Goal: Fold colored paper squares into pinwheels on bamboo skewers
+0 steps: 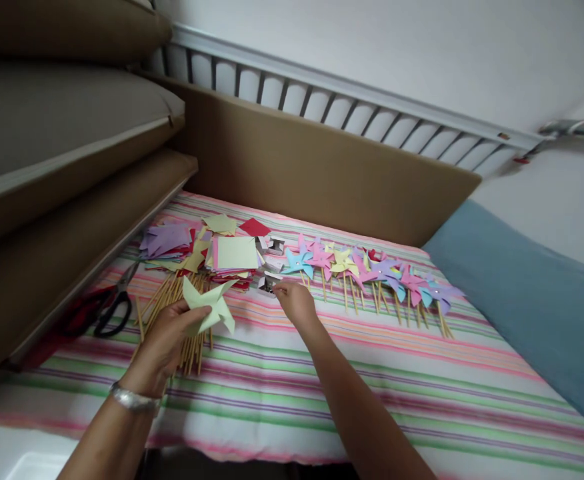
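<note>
My left hand [165, 337] pinches a pale green paper pinwheel [215, 303], its blades folded in toward the middle, above a bundle of wooden sticks [192, 350]. My right hand [297, 303] reaches to a small open box [266, 285] holding tiny dark pieces. Its fingertips are pressed together at the box's edge; whatever they grip is too small to make out. Behind the bundle lie a stack of square coloured papers [237, 253] and a pile of cut paper pieces [167, 240]. Finished pinwheels on sticks [345, 261] lie in a row to the right.
Black-handled scissors [115, 308] lie at the left beside a red item [47, 347]. Further small boxes [275, 245] stand behind the right hand. Large stacked cushions or boards [82, 180] hem in the left side; a brown board [312, 160] closes off the back of the striped cloth [282, 400].
</note>
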Motion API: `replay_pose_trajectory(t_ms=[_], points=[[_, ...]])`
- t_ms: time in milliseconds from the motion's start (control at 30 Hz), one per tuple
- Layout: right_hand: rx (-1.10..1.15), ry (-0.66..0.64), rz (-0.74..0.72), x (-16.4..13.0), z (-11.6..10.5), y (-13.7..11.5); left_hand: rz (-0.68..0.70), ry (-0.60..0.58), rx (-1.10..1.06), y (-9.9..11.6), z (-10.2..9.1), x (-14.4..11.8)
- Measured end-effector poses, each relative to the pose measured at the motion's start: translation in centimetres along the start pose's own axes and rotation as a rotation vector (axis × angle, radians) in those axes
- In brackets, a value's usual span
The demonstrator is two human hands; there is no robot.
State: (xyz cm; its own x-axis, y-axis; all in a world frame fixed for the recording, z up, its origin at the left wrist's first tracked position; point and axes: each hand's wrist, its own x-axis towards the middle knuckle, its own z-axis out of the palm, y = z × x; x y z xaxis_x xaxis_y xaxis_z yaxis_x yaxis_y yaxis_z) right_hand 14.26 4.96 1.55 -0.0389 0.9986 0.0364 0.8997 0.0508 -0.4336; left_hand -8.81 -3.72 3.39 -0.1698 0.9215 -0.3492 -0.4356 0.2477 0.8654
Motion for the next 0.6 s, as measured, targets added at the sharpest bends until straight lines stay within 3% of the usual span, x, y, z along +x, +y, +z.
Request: replay_pose_trajectory(t_ms=[267, 600], points=[[-0.372, -0.216, 0.079, 4.1, 1.1, -3.9, -0.004, -0.043, -0.043, 0.5, -1.4, -0.2], [-0.454, -0.272, 0.158, 4.7, 2.0, -5.3, -0.023, -0.114, -0.122, 1.5, -1.9, -0.5]])
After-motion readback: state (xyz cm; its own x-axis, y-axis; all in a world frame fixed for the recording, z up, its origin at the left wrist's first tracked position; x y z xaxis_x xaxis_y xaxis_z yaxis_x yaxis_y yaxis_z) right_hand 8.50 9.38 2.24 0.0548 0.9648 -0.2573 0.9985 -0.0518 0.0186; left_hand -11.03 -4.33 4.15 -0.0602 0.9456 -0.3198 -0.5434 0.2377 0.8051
